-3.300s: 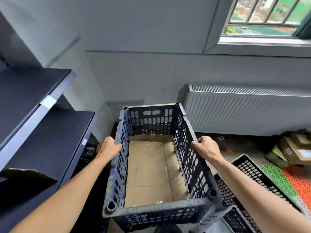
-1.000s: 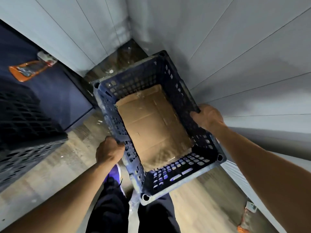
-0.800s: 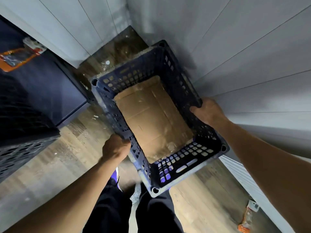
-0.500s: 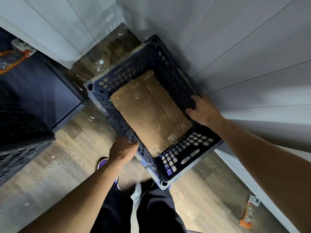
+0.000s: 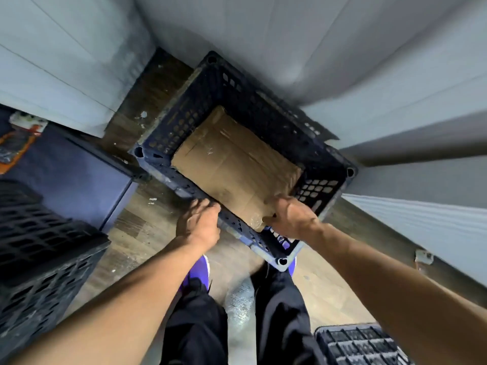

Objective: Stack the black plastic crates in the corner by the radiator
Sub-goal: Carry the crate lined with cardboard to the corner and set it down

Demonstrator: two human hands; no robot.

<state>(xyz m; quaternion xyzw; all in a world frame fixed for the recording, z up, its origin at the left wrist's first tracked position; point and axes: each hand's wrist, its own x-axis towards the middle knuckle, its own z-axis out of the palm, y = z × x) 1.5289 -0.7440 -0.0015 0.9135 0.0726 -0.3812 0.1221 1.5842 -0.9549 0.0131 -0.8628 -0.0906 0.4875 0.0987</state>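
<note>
Two bare hands reach down to a black plastic crate (image 5: 245, 159) that sits in the corner where two pale panelled walls (image 5: 290, 35) meet, its far rim close against the wall on the right and its base low over the wood-look floor (image 5: 147, 233); whether it rests fully on the floor cannot be told. A flat sheet of brown cardboard (image 5: 237, 167) lines its bottom. The left hand (image 5: 199, 223) lies on the near long rim, fingers curled over the edge in a loose grip. The right hand (image 5: 292, 218) is at the near corner, inside the crate wall, its fingers hidden beyond the knuckles, so whether its grip is closed on the plastic cannot be told. To the right of the crate stands the white ribbed radiator (image 5: 421, 227), running along the wall, with a small bracket or tag at its lower edge. At the left edge a second black lattice crate (image 5: 39, 259) stands on the floor, well apart from the first, beside a dark blue cabinet (image 5: 71, 177) carrying an orange packet (image 5: 15, 146). A third lattice piece (image 5: 358, 343) shows at the bottom right. Black trousers (image 5: 200, 325) and purple shoes (image 5: 197, 272) appear below the arms. No brand, label or legible writing shows on any crate; the packet's print is too blurred to read.
</note>
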